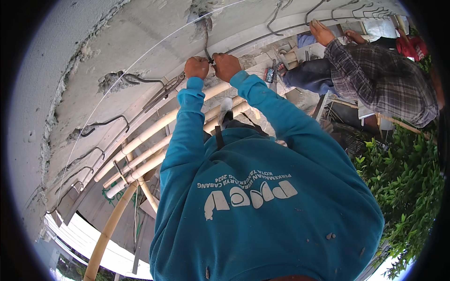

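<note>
Teal sweatshirt (276,225); left hand (196,68), right hand (227,67) curled closed at rebar (206,40), contents hidden; concrete edge (67,71) farther left; bamboo poles (143,157) gapped.

Daylight was bright and diffuse; glare bleached the lower-left panels (79,234). Fisheye distortion bowed the concrete (140,28) within blackened corners.

3 pale bamboo poles (149,153) run side by side from between 8 and 9 o'clock up toward 12, where a pale shoe (226,104) appears to rest on them. At 1 o'clock, the grey floor (298,99) carries a sandalled foot (281,70) and a small blue-and-dark packet (269,75).
</note>
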### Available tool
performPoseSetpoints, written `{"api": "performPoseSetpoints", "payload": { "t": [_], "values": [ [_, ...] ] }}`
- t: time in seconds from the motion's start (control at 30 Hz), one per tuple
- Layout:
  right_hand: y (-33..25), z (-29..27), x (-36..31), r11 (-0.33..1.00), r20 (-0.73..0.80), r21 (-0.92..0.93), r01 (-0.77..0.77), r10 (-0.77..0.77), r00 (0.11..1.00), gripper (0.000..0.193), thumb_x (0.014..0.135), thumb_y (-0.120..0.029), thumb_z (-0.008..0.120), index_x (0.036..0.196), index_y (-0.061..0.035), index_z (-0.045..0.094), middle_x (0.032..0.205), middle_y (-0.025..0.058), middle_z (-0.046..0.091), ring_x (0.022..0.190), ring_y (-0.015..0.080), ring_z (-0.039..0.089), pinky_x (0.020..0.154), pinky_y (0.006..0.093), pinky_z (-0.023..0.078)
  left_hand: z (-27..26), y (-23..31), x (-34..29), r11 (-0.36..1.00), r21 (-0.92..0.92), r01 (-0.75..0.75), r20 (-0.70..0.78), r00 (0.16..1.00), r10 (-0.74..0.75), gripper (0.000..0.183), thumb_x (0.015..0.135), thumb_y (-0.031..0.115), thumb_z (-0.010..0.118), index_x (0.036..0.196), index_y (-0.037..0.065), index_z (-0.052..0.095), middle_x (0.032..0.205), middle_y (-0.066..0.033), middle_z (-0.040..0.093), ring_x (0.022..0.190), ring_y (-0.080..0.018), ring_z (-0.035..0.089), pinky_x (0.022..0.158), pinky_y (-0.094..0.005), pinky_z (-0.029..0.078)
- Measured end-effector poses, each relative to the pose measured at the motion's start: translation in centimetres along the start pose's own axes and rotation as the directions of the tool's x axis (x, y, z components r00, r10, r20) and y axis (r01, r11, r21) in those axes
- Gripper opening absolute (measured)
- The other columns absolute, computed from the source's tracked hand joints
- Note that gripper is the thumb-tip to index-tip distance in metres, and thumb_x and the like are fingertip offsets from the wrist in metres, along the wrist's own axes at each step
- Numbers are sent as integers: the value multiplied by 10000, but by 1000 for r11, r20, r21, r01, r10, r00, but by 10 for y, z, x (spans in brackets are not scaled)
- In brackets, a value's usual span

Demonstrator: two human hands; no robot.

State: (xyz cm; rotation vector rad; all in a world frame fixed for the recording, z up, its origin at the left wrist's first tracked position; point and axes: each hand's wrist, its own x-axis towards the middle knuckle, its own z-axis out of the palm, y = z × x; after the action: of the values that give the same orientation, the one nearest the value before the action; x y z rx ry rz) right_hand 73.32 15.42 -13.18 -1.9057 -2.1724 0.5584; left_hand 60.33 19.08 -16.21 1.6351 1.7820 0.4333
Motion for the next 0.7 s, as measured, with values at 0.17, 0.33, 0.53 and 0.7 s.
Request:
{"api": "performPoseSetpoints", "payload": {
  "t": [0.17, 0.33, 0.53, 0.7],
  "values": [
    [8, -1, -11, 995, -71, 81, -59, 65, 995, 210, 750, -110, 660, 920, -32, 563, 911, 184, 643, 840, 366, 657, 701, 473, 538, 4, 9, -12, 999, 28, -46, -20, 999, 47, 235, 766, 262, 598, 850, 117, 763, 808, -203, 692, 777, -371, 676, 766, -440, 534],
    [10, 11, -13, 986, -123, 150, -77, 96, 988, 213, 746, -79, 653, 917, -25, 541, 924, 181, 628, 856, 382, 643, 725, 482, 526, 13, 13, -19, 995, -98, -22, -127, 992, 9, 240, 750, 254, 583, 807, 106, 763, 799, -207, 689, 760, -375, 671, 760, -437, 531],
    [3, 18, -14, 971, -193, 211, -113, 154, 969, 247, 756, -78, 647, 985, -40, 562, 931, 206, 652, 889, 383, 640, 752, 469, 519, 44, -15, 5, 976, -173, -130, 33, 990, 138, 285, 768, 264, 573, 816, 44, 746, 791, -229, 680, 756, -398, 663, 757, -450, 520],
    [4, 20, -16, 923, -133, 310, -226, 278, 951, 294, 800, -113, 612, 1090, -90, 571, 938, 216, 670, 919, 383, 644, 791, 470, 512, 21, 12, -50, 881, -472, -3, 12, 1000, 10, 367, 855, 320, 547, 1011, 32, 710, 912, -244, 680, 856, -389, 660, 814, -426, 506]
  ]
}}
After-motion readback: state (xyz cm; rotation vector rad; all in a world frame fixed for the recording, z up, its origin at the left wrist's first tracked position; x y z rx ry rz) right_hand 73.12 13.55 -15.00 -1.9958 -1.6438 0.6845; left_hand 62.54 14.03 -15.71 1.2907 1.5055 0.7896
